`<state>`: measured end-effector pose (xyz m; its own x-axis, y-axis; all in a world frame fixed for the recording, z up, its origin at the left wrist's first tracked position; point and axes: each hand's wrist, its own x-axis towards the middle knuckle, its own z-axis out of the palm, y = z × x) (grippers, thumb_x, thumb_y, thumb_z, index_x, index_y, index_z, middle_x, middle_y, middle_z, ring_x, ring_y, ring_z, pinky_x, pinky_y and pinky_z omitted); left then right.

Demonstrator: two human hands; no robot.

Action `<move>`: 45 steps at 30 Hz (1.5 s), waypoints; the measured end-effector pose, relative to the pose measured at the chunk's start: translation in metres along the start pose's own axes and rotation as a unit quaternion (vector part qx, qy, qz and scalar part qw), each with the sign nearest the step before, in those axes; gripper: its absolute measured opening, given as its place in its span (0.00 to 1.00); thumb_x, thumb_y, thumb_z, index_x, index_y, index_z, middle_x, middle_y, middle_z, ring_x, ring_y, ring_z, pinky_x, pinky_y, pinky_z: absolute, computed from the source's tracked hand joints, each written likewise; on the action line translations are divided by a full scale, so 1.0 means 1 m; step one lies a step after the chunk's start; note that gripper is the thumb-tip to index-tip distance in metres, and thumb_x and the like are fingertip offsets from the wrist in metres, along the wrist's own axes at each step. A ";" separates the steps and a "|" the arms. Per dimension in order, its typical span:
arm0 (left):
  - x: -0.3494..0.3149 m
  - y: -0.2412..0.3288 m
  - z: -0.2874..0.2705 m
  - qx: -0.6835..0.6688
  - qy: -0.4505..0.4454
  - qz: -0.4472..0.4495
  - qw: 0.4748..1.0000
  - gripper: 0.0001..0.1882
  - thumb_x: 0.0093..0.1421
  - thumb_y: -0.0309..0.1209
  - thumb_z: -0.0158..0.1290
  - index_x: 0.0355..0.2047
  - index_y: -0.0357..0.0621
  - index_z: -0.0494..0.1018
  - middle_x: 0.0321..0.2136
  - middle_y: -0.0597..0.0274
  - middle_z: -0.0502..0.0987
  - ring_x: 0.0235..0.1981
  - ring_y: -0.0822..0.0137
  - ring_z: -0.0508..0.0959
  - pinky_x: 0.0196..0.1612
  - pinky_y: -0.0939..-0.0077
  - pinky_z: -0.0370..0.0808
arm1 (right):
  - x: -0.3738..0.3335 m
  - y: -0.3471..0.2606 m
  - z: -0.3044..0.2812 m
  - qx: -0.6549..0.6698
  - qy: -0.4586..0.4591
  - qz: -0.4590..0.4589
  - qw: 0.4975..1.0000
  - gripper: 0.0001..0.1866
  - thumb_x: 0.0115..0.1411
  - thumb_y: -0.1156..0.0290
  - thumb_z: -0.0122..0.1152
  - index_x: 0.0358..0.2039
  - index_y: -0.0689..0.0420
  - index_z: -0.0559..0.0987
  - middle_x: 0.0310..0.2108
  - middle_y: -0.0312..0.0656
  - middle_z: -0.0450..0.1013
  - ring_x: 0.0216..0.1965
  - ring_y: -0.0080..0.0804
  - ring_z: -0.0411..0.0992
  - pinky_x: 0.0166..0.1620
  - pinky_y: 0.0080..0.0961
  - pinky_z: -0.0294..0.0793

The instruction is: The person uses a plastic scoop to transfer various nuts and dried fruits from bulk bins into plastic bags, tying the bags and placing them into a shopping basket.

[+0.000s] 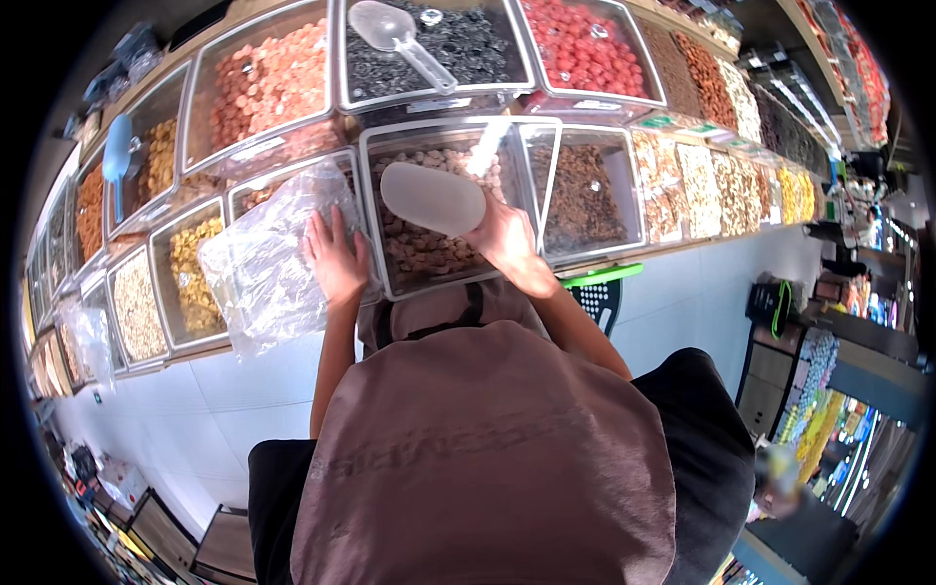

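My right hand (507,242) grips a translucent white scoop (429,198) by its handle end. The scoop is over a clear-walled bin (374,216) of brown, lumpy dried pieces (429,255). Its bowl points left, and nothing can be made out inside. On the left, my left hand (336,258) lies with fingers spread on a crumpled clear plastic bag (263,258). The bag drapes over the neighbouring bins and hangs past their front edge. Whether my fingertips pinch any of the film cannot be seen.
Behind are bins of orange pieces (268,83), dark pieces with a clear scoop (390,27) on top, and red pieces (585,49). A blue scoop (118,161) stands at left. A black basket with a green handle (604,276) is below the bins at right.
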<state>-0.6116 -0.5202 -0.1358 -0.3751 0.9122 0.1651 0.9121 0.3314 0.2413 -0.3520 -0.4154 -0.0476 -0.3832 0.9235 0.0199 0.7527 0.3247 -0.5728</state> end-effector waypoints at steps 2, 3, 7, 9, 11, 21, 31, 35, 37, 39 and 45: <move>0.000 -0.001 0.000 0.002 -0.005 -0.006 1.000 0.34 0.64 0.41 0.47 0.68 0.45 0.57 0.67 0.36 0.54 0.69 0.42 0.53 0.69 0.46 0.47 | -0.007 0.005 -0.020 0.000 0.028 -0.056 0.998 0.17 0.51 0.63 0.69 0.36 0.58 0.75 0.30 0.49 0.78 0.32 0.51 0.78 0.36 0.42 0.79; -0.003 -0.003 0.002 -0.003 -0.009 0.001 1.000 0.34 0.64 0.41 0.47 0.68 0.45 0.57 0.67 0.36 0.54 0.69 0.42 0.53 0.69 0.46 0.47 | -0.010 0.006 -0.030 -0.004 0.031 -0.048 0.998 0.17 0.51 0.63 0.69 0.36 0.58 0.75 0.30 0.49 0.78 0.32 0.51 0.78 0.36 0.42 0.79; -0.005 -0.006 0.005 0.002 0.004 0.008 1.000 0.34 0.64 0.42 0.47 0.69 0.46 0.57 0.68 0.36 0.53 0.69 0.42 0.53 0.70 0.47 0.46 | -0.011 0.036 -0.067 0.056 0.130 -0.052 0.989 0.20 0.52 0.62 0.72 0.43 0.57 0.80 0.30 0.45 0.80 0.30 0.34 0.81 0.34 0.30 0.84; -0.004 -0.006 0.007 0.006 0.001 0.005 1.000 0.34 0.64 0.43 0.46 0.69 0.45 0.57 0.68 0.36 0.54 0.70 0.42 0.53 0.70 0.47 0.46 | -0.009 0.045 -0.103 0.020 0.126 -0.029 0.991 0.24 0.49 0.62 0.74 0.45 0.57 0.80 0.29 0.47 0.81 0.31 0.35 0.82 0.37 0.30 0.84; -0.003 -0.004 0.006 0.002 0.004 0.012 1.000 0.34 0.64 0.43 0.47 0.69 0.45 0.57 0.67 0.36 0.54 0.69 0.42 0.53 0.70 0.47 0.46 | -0.012 0.085 -0.122 -0.016 0.098 0.016 0.995 0.26 0.45 0.61 0.76 0.44 0.59 0.80 0.29 0.48 0.81 0.32 0.37 0.82 0.39 0.32 0.83; -0.001 -0.001 -0.001 -0.011 0.007 0.006 1.000 0.34 0.63 0.41 0.47 0.68 0.44 0.58 0.66 0.34 0.55 0.69 0.40 0.54 0.69 0.46 0.46 | 0.015 0.204 -0.138 -0.227 -0.067 0.124 0.964 0.26 0.51 0.56 0.69 0.46 0.57 0.76 0.32 0.55 0.79 0.38 0.54 0.79 0.43 0.45 0.79; -0.002 0.000 0.001 -0.007 -0.009 -0.009 1.000 0.34 0.64 0.42 0.44 0.69 0.45 0.57 0.68 0.35 0.53 0.70 0.43 0.52 0.71 0.50 0.43 | 0.037 0.232 -0.118 -0.255 -0.111 0.108 0.955 0.25 0.53 0.55 0.67 0.45 0.59 0.75 0.32 0.58 0.79 0.39 0.57 0.77 0.46 0.47 0.76; -0.001 0.001 0.001 0.004 -0.001 -0.003 1.000 0.35 0.64 0.43 0.44 0.69 0.45 0.56 0.68 0.36 0.53 0.70 0.43 0.52 0.71 0.50 0.44 | 0.036 0.244 -0.119 -0.246 -0.096 0.114 0.958 0.25 0.53 0.54 0.67 0.46 0.57 0.75 0.34 0.57 0.79 0.39 0.57 0.77 0.45 0.49 0.77; -0.001 -0.002 0.001 0.010 -0.006 -0.010 1.000 0.35 0.64 0.43 0.44 0.69 0.46 0.56 0.68 0.37 0.53 0.70 0.43 0.52 0.71 0.49 0.44 | 0.036 0.246 -0.116 -0.235 -0.085 0.107 0.962 0.25 0.53 0.54 0.67 0.46 0.58 0.75 0.33 0.57 0.79 0.39 0.58 0.77 0.44 0.49 0.77; -0.002 -0.003 0.003 0.011 0.001 -0.009 1.000 0.35 0.63 0.44 0.44 0.69 0.44 0.57 0.68 0.37 0.54 0.70 0.43 0.53 0.70 0.49 0.45 | 0.036 0.246 -0.117 -0.240 -0.078 0.112 0.961 0.25 0.53 0.55 0.67 0.45 0.59 0.75 0.34 0.57 0.79 0.39 0.59 0.77 0.45 0.49 0.77; -0.002 -0.003 0.001 0.008 -0.005 -0.013 1.000 0.33 0.65 0.42 0.43 0.69 0.45 0.56 0.68 0.38 0.53 0.70 0.43 0.51 0.71 0.50 0.44 | 0.035 0.246 -0.117 -0.230 -0.084 0.117 0.963 0.26 0.54 0.55 0.66 0.47 0.61 0.75 0.35 0.60 0.78 0.40 0.60 0.77 0.45 0.51 0.76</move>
<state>-0.6128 -0.5230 -0.1377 -0.3977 0.9052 0.1499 0.9045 0.3594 0.2295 -0.1171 -0.2793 -0.0922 -0.2273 0.9485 -0.2206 0.9713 0.2044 -0.1216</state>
